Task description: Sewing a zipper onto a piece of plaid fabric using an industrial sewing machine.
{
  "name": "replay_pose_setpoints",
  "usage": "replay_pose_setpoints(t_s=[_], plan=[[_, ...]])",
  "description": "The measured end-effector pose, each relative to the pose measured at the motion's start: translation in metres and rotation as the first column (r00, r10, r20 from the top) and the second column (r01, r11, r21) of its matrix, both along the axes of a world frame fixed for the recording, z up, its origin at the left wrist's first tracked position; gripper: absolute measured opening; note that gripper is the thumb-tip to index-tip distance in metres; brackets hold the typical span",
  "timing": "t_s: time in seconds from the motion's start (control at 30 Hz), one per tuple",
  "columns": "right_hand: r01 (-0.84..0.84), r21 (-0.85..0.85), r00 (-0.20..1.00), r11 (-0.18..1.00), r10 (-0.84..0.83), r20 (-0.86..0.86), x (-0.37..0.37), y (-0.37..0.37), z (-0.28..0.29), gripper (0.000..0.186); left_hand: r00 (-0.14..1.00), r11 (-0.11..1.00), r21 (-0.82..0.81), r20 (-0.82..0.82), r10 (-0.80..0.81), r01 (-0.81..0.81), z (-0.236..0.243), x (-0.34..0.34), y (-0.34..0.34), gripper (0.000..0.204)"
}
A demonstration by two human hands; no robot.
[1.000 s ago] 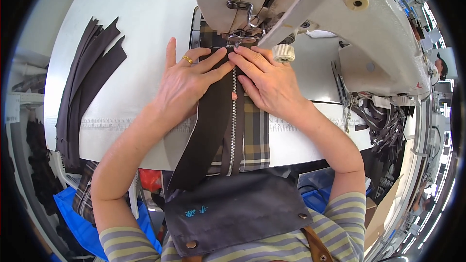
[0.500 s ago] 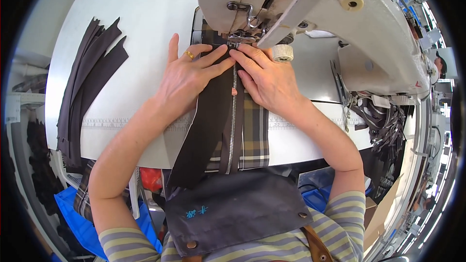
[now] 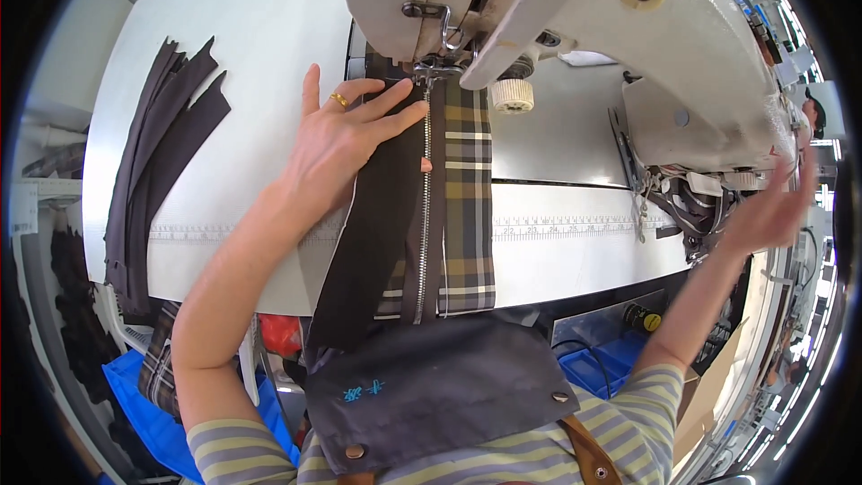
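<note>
Laying left hand [image 3: 337, 139] on one long dark strip [image 3: 373, 233], with fingers spread, little finger lifted well apart, index and middle tips down next to one metal zipper [image 3: 425, 224]. Wearing one gold ring [image 3: 338, 100] there. Cannot see left thumb. Holding right hand [image 3: 768, 211] out at far right, off the cloth, near one bundle of dark straps [image 3: 703, 226]; too blurred to tell finger spread or any grip. Running from presser foot [image 3: 437, 71] toward near table edge: dark strip and zipper, with one small orange tab [image 3: 426, 164], over one plaid cloth [image 3: 469, 216]. Also counting: one sewing machine [image 3: 718, 63], one pair of scissors [image 3: 623, 144], at least three loose strips [image 3: 171, 126] at left on one white table [image 3: 242, 153].
</note>
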State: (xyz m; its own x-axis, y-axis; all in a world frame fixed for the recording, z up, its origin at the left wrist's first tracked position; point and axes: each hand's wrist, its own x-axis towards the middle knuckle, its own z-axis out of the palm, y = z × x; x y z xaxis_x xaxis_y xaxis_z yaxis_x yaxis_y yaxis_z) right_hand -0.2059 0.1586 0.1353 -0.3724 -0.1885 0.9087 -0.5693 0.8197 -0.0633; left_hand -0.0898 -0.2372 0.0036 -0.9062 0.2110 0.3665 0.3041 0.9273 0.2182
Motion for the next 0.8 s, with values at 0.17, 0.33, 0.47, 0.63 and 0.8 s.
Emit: replay_pose_setpoints(t_s=[0.17, 0.33, 0.47, 0.63, 0.8], plan=[[0.255, -0.377, 0.833, 0.891, -0.004, 0.553, -0.15, 0.2, 0.063, 0.041, 0.999, 1.0, -0.001, -0.037, 0.011, -0.011, -0.005, 0.0, -0.001, 0.051], [0.359, -0.786, 0.648, 0.503, 0.472, 0.598, -0.194, 0.312, 0.048, 0.047, 1.0, 1.0, 0.0, -0.02, 0.012, -0.012, -0.005, -0.002, -0.002, 0.052], [0.312, -0.865, 0.703, 0.393, 0.517, 0.488, -0.179, 0.319, 0.026, 0.047, 0.999, 0.999, -0.002, 0.003, 0.033, -0.033, -0.004, -0.002, 0.0, 0.053], [0.267, -0.906, 0.755, 0.328, 0.513, 0.408, -0.17, 0.304, 0.018, 0.045, 1.0, 0.998, 0.057, 0.018, 0.013, -0.014, -0.001, -0.002, 0.0, 0.052], [0.15, -0.936, 0.763, 0.319, 0.564, 0.315, -0.172, 0.317, -0.007, 0.046, 1.0, 0.998, 0.058, 0.013, 0.007, -0.007, 0.0, -0.002, 0.0, 0.052]])
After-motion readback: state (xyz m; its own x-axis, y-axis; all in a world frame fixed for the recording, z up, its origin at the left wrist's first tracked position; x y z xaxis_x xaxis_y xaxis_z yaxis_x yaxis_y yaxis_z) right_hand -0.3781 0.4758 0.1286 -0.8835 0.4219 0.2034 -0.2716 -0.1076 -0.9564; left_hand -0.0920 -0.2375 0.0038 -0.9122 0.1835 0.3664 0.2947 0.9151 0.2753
